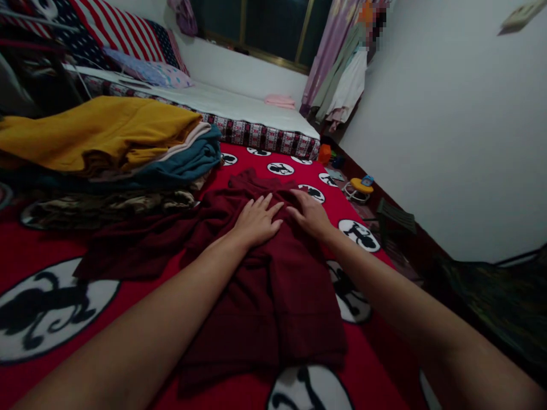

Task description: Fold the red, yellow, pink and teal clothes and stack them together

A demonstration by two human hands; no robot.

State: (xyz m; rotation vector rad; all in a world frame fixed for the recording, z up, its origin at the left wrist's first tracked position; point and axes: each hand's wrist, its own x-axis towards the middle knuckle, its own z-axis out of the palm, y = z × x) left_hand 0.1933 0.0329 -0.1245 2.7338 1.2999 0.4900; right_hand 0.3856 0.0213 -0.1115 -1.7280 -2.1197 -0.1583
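Note:
A dark maroon garment (273, 296) lies spread on a red blanket (171, 359) printed with white circles and black figures. My left hand (257, 219) rests flat on the garment's upper part, fingers stretched out and slightly apart. My right hand (310, 214) lies flat just beside it on the same cloth, fingers extended toward the left hand. Both forearms reach in from the bottom of the view. Neither hand grips the fabric.
A pile of folded cloth, yellow (98, 131) on top and teal (183, 162) below, sits at the left. A mattress (239, 108) with pillows lies behind. Clothes (342, 74) hang at the back right by a white wall. A small yellow stool (359, 188) stands on the floor.

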